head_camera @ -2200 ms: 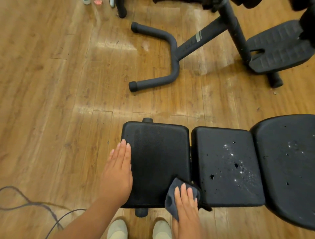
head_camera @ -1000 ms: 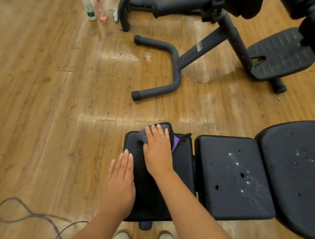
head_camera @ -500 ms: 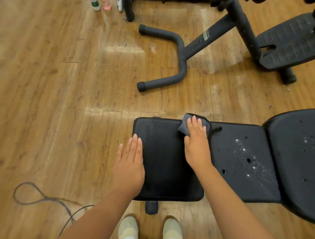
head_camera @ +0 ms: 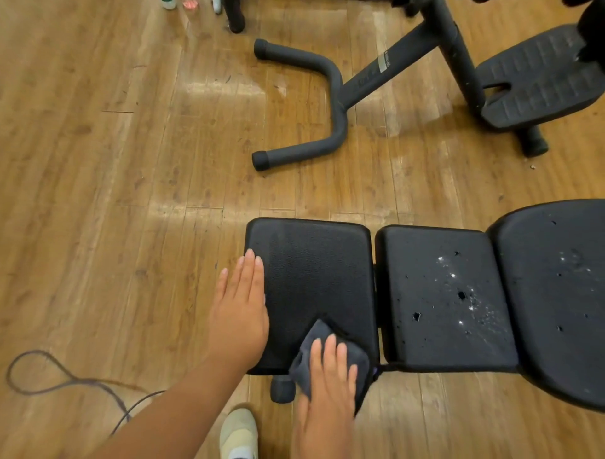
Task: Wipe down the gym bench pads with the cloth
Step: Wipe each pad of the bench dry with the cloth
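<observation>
A black gym bench lies across the lower right with three pads. The left pad (head_camera: 314, 275) is smooth and dark. The middle pad (head_camera: 438, 295) has small holes and white specks, and the right pad (head_camera: 556, 295) shows a few marks too. My right hand (head_camera: 327, 393) presses a dark grey cloth (head_camera: 311, 347) flat onto the near right corner of the left pad. My left hand (head_camera: 240, 311) rests flat, fingers together, on the left edge of that same pad.
A second black machine stands beyond, with a curved foot bar (head_camera: 314, 108) and a ridged footplate (head_camera: 537, 75) on the wood floor. A thin cable (head_camera: 65, 380) loops at lower left. Small bottles (head_camera: 183, 4) sit at the top edge. My shoe (head_camera: 237, 432) is below the bench.
My right hand has drawn the cloth from the far right corner of the left pad back to its near right corner. My left hand has stayed on the pad's left edge.
</observation>
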A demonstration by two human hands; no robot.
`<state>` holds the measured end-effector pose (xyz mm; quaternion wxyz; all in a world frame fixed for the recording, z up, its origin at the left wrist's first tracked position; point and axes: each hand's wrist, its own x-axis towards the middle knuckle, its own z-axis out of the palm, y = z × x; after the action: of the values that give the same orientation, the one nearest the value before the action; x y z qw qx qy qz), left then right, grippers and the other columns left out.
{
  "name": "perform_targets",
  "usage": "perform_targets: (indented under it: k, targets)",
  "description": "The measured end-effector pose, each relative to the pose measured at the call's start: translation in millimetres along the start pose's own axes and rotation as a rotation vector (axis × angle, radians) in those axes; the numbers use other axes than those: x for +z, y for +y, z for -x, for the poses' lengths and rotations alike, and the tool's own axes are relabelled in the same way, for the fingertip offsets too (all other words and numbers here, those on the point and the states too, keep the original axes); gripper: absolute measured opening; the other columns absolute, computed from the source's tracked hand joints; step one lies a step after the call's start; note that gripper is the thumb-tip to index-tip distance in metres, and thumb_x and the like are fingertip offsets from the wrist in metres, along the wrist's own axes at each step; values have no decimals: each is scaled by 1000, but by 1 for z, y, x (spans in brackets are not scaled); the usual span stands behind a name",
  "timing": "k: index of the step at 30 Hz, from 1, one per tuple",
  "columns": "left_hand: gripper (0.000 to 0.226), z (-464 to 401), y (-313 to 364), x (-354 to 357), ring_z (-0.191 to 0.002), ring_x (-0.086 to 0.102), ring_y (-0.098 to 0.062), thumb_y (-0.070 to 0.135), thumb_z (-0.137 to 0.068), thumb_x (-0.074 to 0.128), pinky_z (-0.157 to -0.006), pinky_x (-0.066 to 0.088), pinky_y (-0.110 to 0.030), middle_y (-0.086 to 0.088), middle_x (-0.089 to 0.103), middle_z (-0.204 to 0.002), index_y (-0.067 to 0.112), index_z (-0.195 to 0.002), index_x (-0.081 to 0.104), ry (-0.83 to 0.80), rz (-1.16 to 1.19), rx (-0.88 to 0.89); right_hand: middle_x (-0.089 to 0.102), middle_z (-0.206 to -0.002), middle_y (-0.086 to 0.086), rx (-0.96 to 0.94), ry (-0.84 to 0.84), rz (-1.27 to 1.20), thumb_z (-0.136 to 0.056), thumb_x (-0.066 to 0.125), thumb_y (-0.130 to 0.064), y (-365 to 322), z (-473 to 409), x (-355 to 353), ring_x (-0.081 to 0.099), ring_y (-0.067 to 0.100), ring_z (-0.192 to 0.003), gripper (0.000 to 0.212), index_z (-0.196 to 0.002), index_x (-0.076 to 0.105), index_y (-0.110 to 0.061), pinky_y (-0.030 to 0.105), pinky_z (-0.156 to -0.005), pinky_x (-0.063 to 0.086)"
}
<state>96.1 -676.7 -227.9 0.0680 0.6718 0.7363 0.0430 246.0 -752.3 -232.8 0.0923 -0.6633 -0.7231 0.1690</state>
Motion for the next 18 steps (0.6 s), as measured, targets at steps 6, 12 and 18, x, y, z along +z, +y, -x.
perform_targets:
  k: [6, 12, 18]
  targets:
    - [54, -2, -3, 2, -136, 35, -31, 17, -91, 27, -110, 20, -45, -20, 35, -147, -3, -141, 34, 6, 19, 18, 7, -155, 6, -93, -52, -39, -70, 42, -23, -44, 16, 16, 3, 18, -144, 61, -131, 42, -17, 36, -112, 10]
    - [54, 1, -3, 0, -138, 29, -29, 18, -93, 23, -113, 15, -43, -18, 31, -150, -1, -143, 29, -2, 3, 23, 5, -157, -1, -227, 18, 4, -76, 41, -19, 6, 13, 0, 13, 15, -142, 73, -147, 21, -13, 32, -115, 11]
    - [54, 2, 0, -3, -139, 29, -30, 19, -93, 21, -113, 15, -45, -19, 31, -149, -2, -143, 29, -23, -12, 1, 24, -150, 2, -137, 78, -15, -75, 40, -11, 56, -5, -15, 9, 13, -143, 66, -140, 30, -8, 33, -116, 11]
